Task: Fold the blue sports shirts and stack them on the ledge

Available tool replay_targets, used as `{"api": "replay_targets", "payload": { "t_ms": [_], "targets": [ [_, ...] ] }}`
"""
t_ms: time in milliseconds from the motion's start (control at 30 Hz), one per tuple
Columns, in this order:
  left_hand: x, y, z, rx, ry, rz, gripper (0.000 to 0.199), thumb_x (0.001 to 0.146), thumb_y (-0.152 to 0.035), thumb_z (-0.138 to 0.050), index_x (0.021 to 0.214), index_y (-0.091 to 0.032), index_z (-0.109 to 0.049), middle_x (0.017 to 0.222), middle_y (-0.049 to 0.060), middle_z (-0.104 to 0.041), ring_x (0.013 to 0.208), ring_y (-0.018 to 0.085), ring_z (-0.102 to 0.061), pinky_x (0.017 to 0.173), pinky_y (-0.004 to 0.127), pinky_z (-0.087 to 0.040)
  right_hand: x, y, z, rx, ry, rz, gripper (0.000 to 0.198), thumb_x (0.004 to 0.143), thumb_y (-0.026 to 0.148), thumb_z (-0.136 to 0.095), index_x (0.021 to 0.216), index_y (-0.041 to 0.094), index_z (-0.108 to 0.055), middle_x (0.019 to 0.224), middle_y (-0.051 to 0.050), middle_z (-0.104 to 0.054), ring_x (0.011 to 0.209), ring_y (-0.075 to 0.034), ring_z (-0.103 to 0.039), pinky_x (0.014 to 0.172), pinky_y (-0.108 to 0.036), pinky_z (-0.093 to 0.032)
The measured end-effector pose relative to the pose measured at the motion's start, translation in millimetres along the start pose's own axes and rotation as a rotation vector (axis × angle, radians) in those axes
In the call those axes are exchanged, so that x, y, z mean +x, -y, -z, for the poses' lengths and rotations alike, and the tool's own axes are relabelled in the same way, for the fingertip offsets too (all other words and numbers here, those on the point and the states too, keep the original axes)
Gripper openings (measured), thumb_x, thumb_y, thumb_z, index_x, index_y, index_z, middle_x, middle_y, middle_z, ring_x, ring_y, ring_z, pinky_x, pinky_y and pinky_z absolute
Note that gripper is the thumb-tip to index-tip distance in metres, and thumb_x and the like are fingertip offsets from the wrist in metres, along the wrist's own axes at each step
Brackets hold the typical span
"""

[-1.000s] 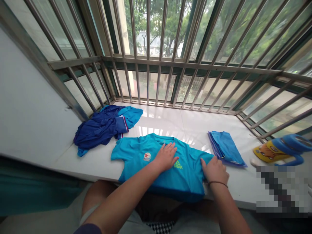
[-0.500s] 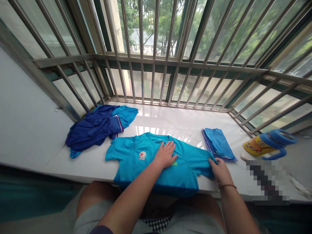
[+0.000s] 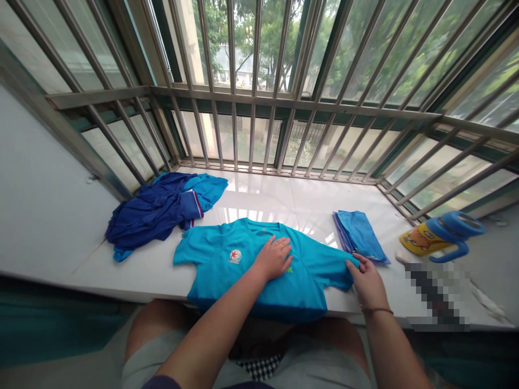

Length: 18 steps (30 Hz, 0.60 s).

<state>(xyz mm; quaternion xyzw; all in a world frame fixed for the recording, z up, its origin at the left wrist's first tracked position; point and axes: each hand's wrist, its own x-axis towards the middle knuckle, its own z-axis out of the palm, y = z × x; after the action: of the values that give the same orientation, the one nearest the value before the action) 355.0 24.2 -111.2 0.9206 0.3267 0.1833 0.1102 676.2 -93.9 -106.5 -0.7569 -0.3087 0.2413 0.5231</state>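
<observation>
A bright blue T-shirt [image 3: 227, 281] with a round red-and-white badge lies spread out, front side up, its hem hanging over the ledge's near edge. Flat on its chest rests my left hand [image 3: 273, 258], fingers stretched out and partly covering a green print. At the end of the sleeve on the right, my right hand [image 3: 368, 281] pinches the cuff between thumb and fingers. Just beyond that hand is a folded blue garment stack [image 3: 363, 235], with a purple layer underneath.
A crumpled heap of dark and light blue clothes [image 3: 150, 216] lies at the left. On the right stand a yellow-and-blue cup [image 3: 425, 237] with a handle and a blurred-out dark item [image 3: 433, 294]. Metal window bars [image 3: 251, 135] border the white ledge [image 3: 263, 192].
The pinched sleeve end now lies flatter and straighter, with my right hand's fingers slightly shifted at the cuff. My left hand stays on the chest. The whole view has shifted slightly.
</observation>
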Motion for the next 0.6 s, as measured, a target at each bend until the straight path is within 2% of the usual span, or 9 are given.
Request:
{"api": "replay_targets", "payload": {
  "t_ms": [67, 233, 300, 367, 433, 500, 600],
  "targets": [
    [0, 0, 1, -0.027, 0.029, -0.004, 0.045, 0.112, -0.041, -0.047, 0.148, -0.021, -0.066, 0.162, 0.010, -0.061, 0.153, 0.026, -0.053, 0.136, 0.052, -0.029, 0, 10, -2, -0.091, 0.005, 0.089, 0.066, 0.083, 0.053, -0.076, 0.135, 0.014, -0.067, 0.097, -0.008, -0.079, 0.086, -0.025, -0.074, 0.075, -0.034, -0.062],
    [3, 1, 0, -0.041, 0.046, 0.022, 0.047, 0.111, -0.040, -0.050, 0.152, -0.022, -0.064, 0.165, 0.009, -0.057, 0.156, 0.027, -0.049, 0.135, 0.053, -0.030, 6, 51, -7, -0.536, -0.033, 0.357, 0.046, 0.096, 0.041, -0.059, 0.134, 0.018, -0.071, 0.116, -0.014, -0.078, 0.095, -0.028, -0.074, 0.084, -0.039, -0.058],
    [3, 1, 0, -0.043, 0.048, 0.026, 0.047, 0.110, -0.039, -0.049, 0.152, -0.022, -0.063, 0.166, 0.009, -0.056, 0.156, 0.027, -0.049, 0.136, 0.054, -0.028, 8, 62, -10, -0.713, 0.003, 0.388, 0.043, 0.098, 0.034, -0.055, 0.135, 0.019, -0.072, 0.114, -0.015, -0.079, 0.092, -0.029, -0.074, 0.083, -0.040, -0.057],
    [2, 1, 0, -0.042, 0.048, 0.032, 0.048, 0.110, -0.039, -0.050, 0.153, -0.023, -0.063, 0.166, 0.008, -0.056, 0.156, 0.027, -0.049, 0.136, 0.054, -0.027, 11, 66, -12, -0.825, 0.052, 0.357, 0.043, 0.098, 0.028, -0.054, 0.135, 0.018, -0.072, 0.111, -0.016, -0.080, 0.089, -0.030, -0.075, 0.080, -0.040, -0.057],
    [2, 0, 0, -0.044, 0.048, 0.035, 0.048, 0.110, -0.039, -0.051, 0.153, -0.024, -0.063, 0.166, 0.008, -0.056, 0.156, 0.027, -0.049, 0.136, 0.054, -0.027, 12, 66, -15, -0.883, 0.063, 0.325, 0.043, 0.097, 0.025, -0.054, 0.135, 0.016, -0.072, 0.109, -0.017, -0.081, 0.086, -0.031, -0.076, 0.077, -0.040, -0.058],
    [1, 1, 1, -0.052, 0.049, 0.041, 0.048, 0.109, -0.040, -0.052, 0.153, -0.024, -0.063, 0.166, 0.007, -0.056, 0.156, 0.027, -0.049, 0.136, 0.054, -0.027, 8, 65, -17, -0.878, 0.032, 0.376, 0.042, 0.098, 0.027, -0.054, 0.133, 0.016, -0.072, 0.109, -0.017, -0.081, 0.087, -0.031, -0.077, 0.077, -0.041, -0.060],
    [1, 2, 1, -0.073, 0.045, 0.056, 0.045, 0.110, -0.038, -0.052, 0.151, -0.026, -0.065, 0.165, 0.006, -0.057, 0.155, 0.027, -0.049, 0.137, 0.054, -0.027, -16, 70, -21, -0.739, -0.013, 0.663, 0.036, 0.102, 0.031, -0.053, 0.130, 0.017, -0.072, 0.119, -0.016, -0.079, 0.100, -0.031, -0.077, 0.087, -0.042, -0.062]
  ]
}}
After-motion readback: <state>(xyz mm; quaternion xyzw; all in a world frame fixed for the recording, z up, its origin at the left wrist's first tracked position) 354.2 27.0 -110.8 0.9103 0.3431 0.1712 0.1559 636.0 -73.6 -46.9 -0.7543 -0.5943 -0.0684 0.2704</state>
